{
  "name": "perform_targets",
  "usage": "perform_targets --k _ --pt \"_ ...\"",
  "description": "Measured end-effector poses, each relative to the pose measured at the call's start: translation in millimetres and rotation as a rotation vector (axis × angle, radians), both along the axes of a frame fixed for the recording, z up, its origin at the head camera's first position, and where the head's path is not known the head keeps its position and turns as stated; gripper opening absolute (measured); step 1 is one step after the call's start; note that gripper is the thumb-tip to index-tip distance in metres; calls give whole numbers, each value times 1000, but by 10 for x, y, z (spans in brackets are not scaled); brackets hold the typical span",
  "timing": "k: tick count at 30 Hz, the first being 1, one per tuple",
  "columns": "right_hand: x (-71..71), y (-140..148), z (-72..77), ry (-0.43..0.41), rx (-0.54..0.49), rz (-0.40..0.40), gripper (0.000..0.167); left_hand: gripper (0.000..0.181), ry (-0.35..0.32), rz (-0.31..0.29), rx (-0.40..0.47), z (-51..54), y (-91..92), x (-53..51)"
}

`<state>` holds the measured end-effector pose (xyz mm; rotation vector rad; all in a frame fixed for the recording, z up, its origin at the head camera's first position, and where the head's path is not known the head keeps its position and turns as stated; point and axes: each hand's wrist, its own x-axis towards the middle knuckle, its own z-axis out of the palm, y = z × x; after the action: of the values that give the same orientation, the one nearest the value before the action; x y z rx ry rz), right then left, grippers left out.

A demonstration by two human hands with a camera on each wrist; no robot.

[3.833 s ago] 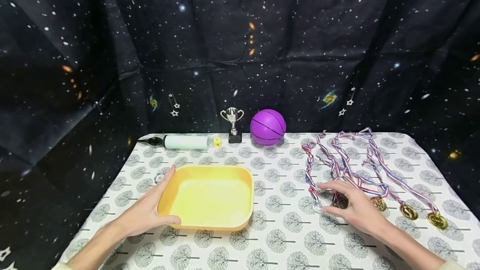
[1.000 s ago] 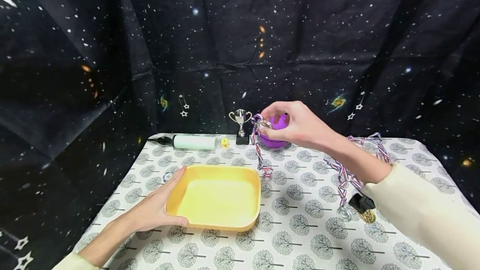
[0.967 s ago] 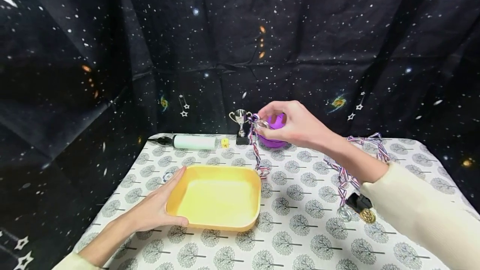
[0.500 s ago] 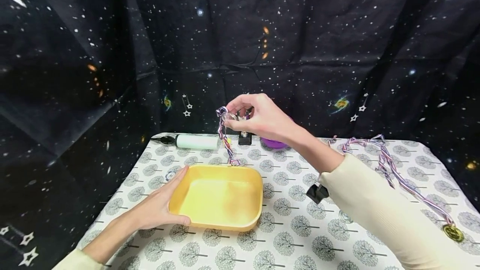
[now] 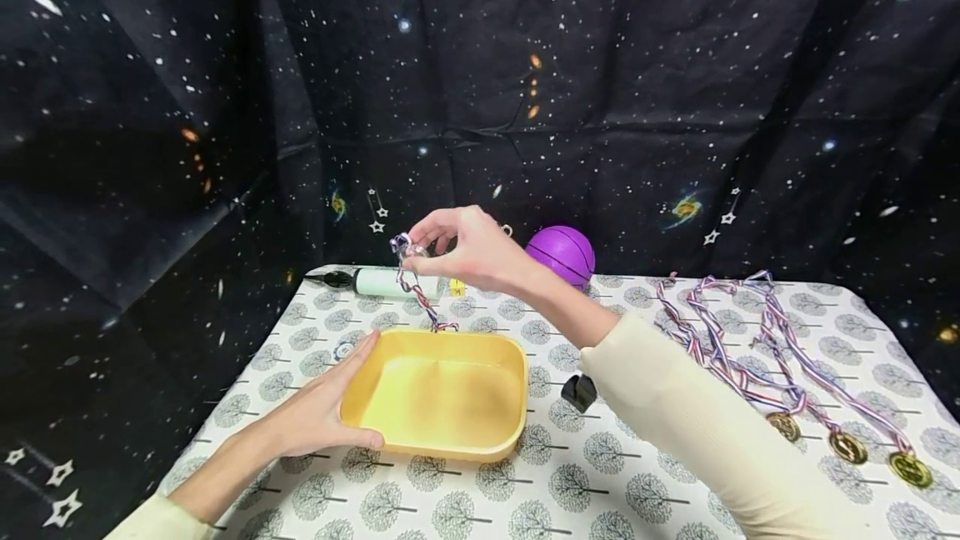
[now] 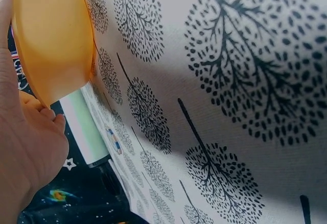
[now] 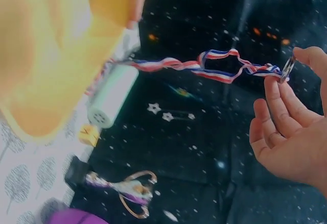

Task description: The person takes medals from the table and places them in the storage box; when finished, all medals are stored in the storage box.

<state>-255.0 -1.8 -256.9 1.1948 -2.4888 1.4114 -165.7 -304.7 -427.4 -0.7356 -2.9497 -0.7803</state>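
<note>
In the head view, my left hand (image 5: 315,408) grips the left end of a yellow tray (image 5: 444,347), thumb along its near side and fingers along its far side. My right hand (image 5: 476,252) pinches a silver-coloured medal (image 5: 415,252) between thumb and fingers, above and behind the tray. The medal's striped ribbon (image 5: 423,302) dangles to the tray's far rim. Seen from the right wrist, the medal (image 7: 287,71) is edge-on at the fingertips. Other medals with tangled ribbons (image 5: 720,348), including a gold medal (image 5: 911,468), lie on the right; my right sleeve covers part of them.
Along the table's back stand a hand pump (image 5: 393,282), a small yellow cube (image 5: 457,287) and a purple ball (image 5: 561,257). A trophy cup (image 7: 134,189) is mostly behind my right hand. A small round piece (image 5: 343,350) lies behind my left fingers. A black block (image 5: 579,392) sits by my sleeve.
My right hand has lifted the medal off the table at right and carried it left, past the ball and trophy, to above the tray's far side. The left hand keeps holding the tray.
</note>
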Motion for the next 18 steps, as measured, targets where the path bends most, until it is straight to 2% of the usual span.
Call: perform_targets --k 5,9,18 --pt "36 -122 -146 -44 29 25 30 141 -7 -2 6 1 10 9" --pt "99 -176 -166 -56 7 52 30 140 -3 -8 5 1 15 5" --pt "261 -249 109 9 -56 109 28 141 -1 -3 -1 6 6 4"
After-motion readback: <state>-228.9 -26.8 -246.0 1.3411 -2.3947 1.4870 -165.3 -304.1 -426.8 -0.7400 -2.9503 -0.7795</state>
